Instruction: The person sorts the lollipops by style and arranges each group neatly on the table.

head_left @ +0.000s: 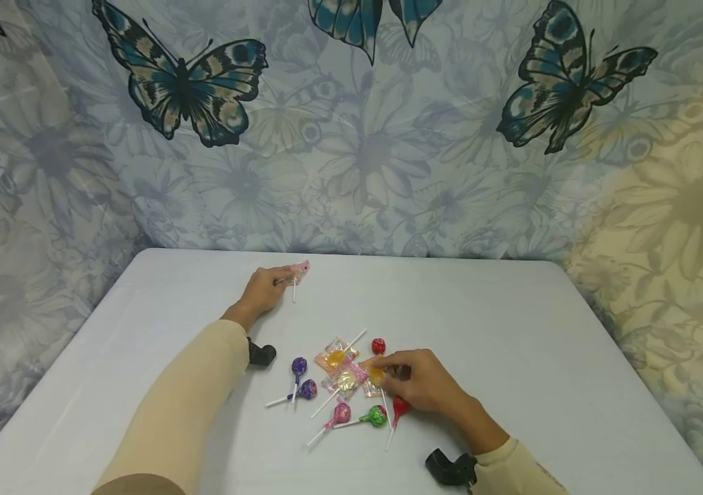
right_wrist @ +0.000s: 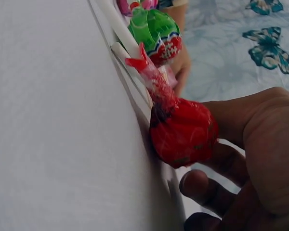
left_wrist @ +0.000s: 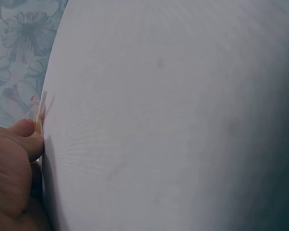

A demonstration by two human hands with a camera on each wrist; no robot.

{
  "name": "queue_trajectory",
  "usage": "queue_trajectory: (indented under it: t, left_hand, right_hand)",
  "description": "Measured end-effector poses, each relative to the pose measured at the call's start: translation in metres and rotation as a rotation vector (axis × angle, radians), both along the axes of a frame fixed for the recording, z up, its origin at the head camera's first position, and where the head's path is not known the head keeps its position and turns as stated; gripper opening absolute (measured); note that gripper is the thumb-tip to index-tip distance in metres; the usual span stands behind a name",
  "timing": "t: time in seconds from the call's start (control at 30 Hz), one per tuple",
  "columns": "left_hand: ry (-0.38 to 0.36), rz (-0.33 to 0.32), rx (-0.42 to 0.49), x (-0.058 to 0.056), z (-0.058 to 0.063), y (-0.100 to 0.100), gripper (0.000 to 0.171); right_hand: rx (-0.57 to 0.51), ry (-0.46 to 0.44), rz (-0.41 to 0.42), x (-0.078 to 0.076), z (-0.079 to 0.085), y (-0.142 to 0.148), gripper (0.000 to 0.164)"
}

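Note:
Near the back edge of the table, my left hand (head_left: 263, 289) pinches a lollipop (head_left: 299, 269) in a clear, pink-edged wrapper, its white stick pointing toward me. The left wrist view shows thumb and finger on its wrapper. My right hand (head_left: 425, 381) is at the right side of a loose group of lollipops, index finger and thumb about a yellow lollipop (head_left: 376, 375) in a clear wrapper. Just under that hand lies a red lollipop (head_left: 399, 405), large in the right wrist view, where it hides the fingertips. A green lollipop (head_left: 377, 415) lies beside it.
Left of the right hand lie a yellow lollipop in an orange-edged wrapper (head_left: 335, 358), a pale one in a pink-edged wrapper (head_left: 346, 380), a pink lollipop (head_left: 341, 412) and two purple lollipops (head_left: 299, 366). Another red lollipop (head_left: 378, 345) sits behind. Butterfly-patterned cloth (head_left: 376, 172) hangs behind the white table (head_left: 481, 309).

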State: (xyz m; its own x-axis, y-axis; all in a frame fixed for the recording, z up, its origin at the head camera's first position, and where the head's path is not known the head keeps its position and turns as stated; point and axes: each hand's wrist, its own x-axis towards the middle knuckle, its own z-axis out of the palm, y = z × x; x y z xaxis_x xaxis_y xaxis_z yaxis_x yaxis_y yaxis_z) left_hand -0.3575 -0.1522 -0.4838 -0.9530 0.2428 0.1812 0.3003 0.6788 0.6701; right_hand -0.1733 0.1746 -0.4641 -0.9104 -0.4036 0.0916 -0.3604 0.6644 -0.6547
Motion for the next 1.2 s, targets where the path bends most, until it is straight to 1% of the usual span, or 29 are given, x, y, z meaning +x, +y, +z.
queue_trajectory:
  t: [0.13,0.23,0.33,0.57,0.7,0.8,0.93,1.03,1.2]
  left_hand:
    - [-0.003,-0.003,0.013,0.000,-0.002,0.002,0.032]
    - [-0.001,-0.004,0.023,-0.001,-0.004,0.003,0.031]
    - [-0.002,0.000,0.019,0.000,-0.005,0.003,0.031]
    - [-0.021,0.008,0.018,-0.001,-0.005,0.003,0.031]
    - [-0.005,0.003,0.011,-0.001,-0.004,0.002,0.032]
    - [0.006,-0.002,0.012,0.000,-0.003,0.002,0.032]
    - [0.002,0.008,0.010,0.001,-0.003,0.003,0.031]
    - [-0.001,0.027,0.004,0.001,-0.003,0.003,0.031]
    - [0.011,0.034,0.010,0.000,-0.002,0.003,0.030]
  right_hand:
    - [-0.042,-0.011,0.025,0.000,0.002,0.006,0.028]
    - [-0.071,0.005,0.031,-0.001,0.004,0.010,0.029]
    - [-0.105,0.032,0.020,-0.002,0.008,0.014,0.029]
    - [-0.181,0.136,-0.037,-0.004,0.020,0.018,0.027]
    - [-0.230,0.165,-0.072,-0.006,0.026,0.015,0.029]
    - [-0.266,0.168,-0.087,-0.009,0.031,0.012,0.031]
    - [-0.311,0.172,-0.082,-0.016,0.040,0.009,0.029]
    - [-0.323,0.181,-0.075,-0.023,0.048,0.007,0.028]
    - [-0.341,0.176,-0.074,-0.038,0.063,0.003,0.027]
